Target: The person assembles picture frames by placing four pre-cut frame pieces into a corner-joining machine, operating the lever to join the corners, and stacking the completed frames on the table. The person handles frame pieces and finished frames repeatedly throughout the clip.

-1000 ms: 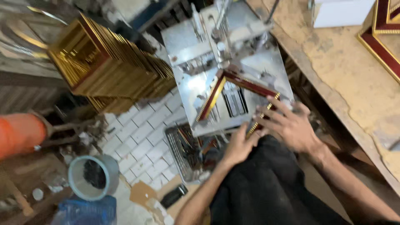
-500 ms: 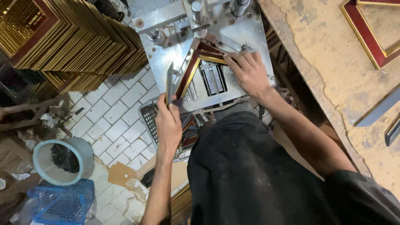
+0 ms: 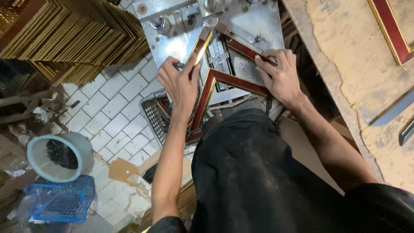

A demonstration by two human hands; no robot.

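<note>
Top centre, L hand (image 3: 181, 84) w/ grip clamped on a loose red-gold moulding strip (image 3: 198, 48) & R hand (image 3: 280, 75) pressed flat, grip apart, pinning the mitred frame corner (image 3: 215, 77) to the steel joining machine (image 3: 241, 21), prob. so it stayed aligned.

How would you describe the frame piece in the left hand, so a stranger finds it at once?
Start at the steel joining machine at top centre. On its plate lies a joined red-and-gold corner under the right hand. The left hand holds a moulding strip that is loose and tilted.
</note>
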